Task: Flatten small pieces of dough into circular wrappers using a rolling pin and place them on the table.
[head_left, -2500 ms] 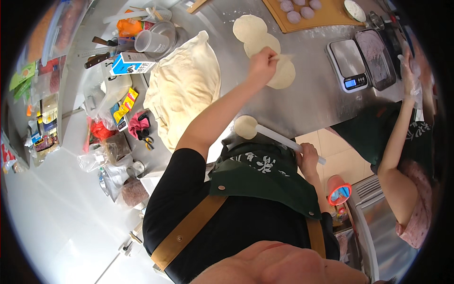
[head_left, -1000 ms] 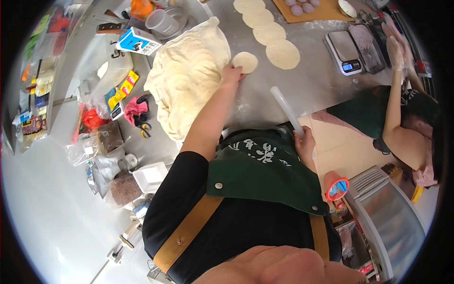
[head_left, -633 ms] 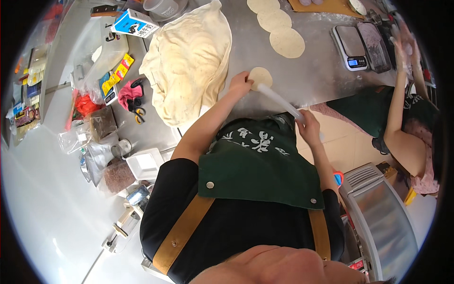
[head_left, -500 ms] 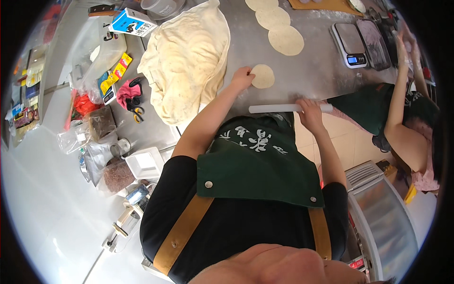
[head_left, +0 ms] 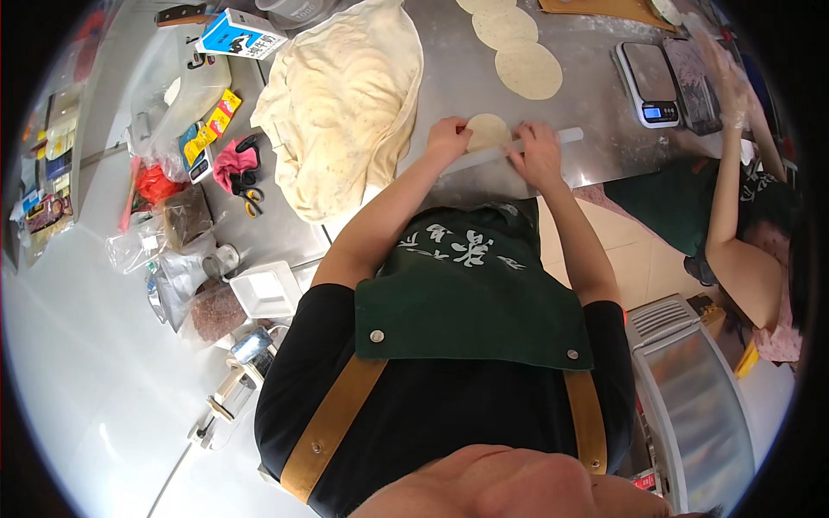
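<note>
A small flat dough round [head_left: 489, 131] lies on the metal worktop in front of me. My left hand [head_left: 449, 138] is closed at its left edge, thumb and fingers pinching the rim. A white rolling pin [head_left: 571, 135] lies aslant over the near part of the round, its right end farther from me. My right hand [head_left: 539, 155] rests on the pin toward its right end, fingers bent over it. Several larger rolled dough rounds [head_left: 529, 71] overlap in a row farther back. Left of my hands, a big cream-coloured cloth [head_left: 341, 112] is draped over something lumpy.
Digital scale [head_left: 649, 84] and a clear tub [head_left: 695, 86] stand at the back right. At far right a co-worker's gloved hand [head_left: 734, 104] is raised. Leftward are a blue-and-white carton [head_left: 240, 34], scissors [head_left: 250, 197], bags and a white tray [head_left: 265, 290]. A knife [head_left: 183, 14] lies behind.
My right hand has brought the rolling pin forward and left, from the table's near edge onto the small round. The pin now tilts. My left hand still pinches the round's rim.
</note>
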### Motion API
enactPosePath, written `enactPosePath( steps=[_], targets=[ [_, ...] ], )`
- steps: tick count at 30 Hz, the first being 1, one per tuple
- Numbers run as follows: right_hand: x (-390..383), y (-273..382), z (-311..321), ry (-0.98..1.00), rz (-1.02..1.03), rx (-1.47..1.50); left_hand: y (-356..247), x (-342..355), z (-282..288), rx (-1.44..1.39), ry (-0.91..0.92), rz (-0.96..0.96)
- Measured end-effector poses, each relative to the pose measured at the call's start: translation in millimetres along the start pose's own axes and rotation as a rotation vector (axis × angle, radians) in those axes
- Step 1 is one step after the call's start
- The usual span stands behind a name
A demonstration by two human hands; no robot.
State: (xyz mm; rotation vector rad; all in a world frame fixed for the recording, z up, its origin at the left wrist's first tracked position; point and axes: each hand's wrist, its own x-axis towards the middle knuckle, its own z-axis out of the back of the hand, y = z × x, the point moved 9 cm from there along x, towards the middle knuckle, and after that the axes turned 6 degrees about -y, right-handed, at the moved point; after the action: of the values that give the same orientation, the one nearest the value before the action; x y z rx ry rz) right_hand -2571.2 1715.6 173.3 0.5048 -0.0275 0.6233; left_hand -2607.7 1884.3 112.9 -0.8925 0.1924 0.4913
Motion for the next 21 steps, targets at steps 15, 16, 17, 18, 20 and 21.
enactPosePath(
  steps=[15, 16, 17, 18, 20, 21],
  targets=[
    [0, -14, -15, -0.174, -0.289, -0.32, -10, 5, -6, -0.126, -0.026, 0.039],
    [-1, -15, -14, -0.176, -0.278, -0.327, -15, 9, -8, -0.082, -0.009, 0.004],
    [1, -18, -14, -0.179, -0.278, -0.33, -17, 12, -8, -0.084, -0.008, 0.0],
    [5, -21, -18, -0.148, -0.297, -0.336, -19, 15, -12, -0.039, 0.033, -0.012],
    [14, -20, -23, -0.114, -0.331, -0.341, -23, 15, -16, 0.014, 0.087, -0.026],
    [25, -17, -20, -0.144, -0.314, -0.336, -32, 16, -19, 0.101, 0.118, -0.08]
  ],
)
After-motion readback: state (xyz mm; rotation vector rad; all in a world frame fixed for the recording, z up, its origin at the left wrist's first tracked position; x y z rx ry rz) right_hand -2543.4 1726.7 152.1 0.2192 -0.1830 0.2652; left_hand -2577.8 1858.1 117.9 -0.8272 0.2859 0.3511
